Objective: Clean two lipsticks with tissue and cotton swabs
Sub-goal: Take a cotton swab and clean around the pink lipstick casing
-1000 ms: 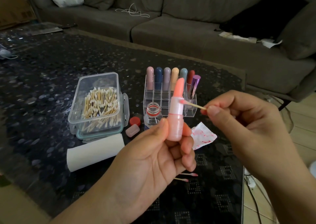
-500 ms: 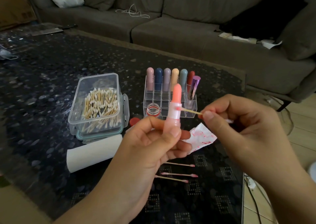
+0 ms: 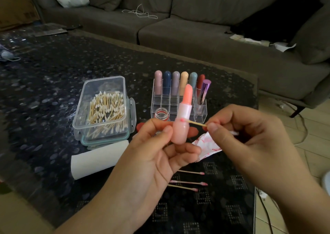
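Lipstick [image 3: 182, 119] upright in left hand [image 3: 155, 155] grip, right hand [image 3: 250, 141] pinching cotton swab [image 3: 195, 123] against it.

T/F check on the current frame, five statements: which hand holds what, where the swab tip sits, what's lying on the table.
1. The left hand holds the pink lipstick upright. True.
2. The cotton swab in the right hand touches the top of the lipstick bullet. False: its tip sits low down, at the joint of the case.
3. The swab box has its lid on. False: it is open, with the swabs showing.
4. Three used swabs lie on the table below the left hand. True.
5. The stained tissue lies inside the clear organiser. False: it lies on the table in front of it.
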The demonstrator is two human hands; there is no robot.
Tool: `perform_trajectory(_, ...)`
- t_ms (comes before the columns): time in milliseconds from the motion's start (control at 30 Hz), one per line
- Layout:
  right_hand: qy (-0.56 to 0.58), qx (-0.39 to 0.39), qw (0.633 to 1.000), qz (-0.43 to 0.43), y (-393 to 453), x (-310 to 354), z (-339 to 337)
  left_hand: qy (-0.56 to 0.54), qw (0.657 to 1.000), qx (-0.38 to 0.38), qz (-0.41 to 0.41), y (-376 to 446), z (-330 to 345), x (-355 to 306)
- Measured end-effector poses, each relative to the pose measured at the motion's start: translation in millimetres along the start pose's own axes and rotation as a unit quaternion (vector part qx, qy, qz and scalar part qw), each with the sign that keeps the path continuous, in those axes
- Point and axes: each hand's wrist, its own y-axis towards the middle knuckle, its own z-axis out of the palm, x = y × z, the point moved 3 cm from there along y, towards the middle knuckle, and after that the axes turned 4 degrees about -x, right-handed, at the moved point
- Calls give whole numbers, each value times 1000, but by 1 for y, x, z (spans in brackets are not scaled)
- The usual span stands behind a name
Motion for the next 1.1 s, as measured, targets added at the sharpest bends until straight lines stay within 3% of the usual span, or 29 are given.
perform_trajectory(433, -14, -34, 999, -1, 1, 0, -5, 25, 999, -37, 25, 1, 0, -1)
perform_trajectory(800, -70, -9, 997, -36, -1, 4, 4, 148, 975, -76, 147, 0, -4, -1)
perform_trajectory(1100, -27, 2, 999, -29, -2, 3, 3, 224, 945, -96, 220, -1, -4, -4)
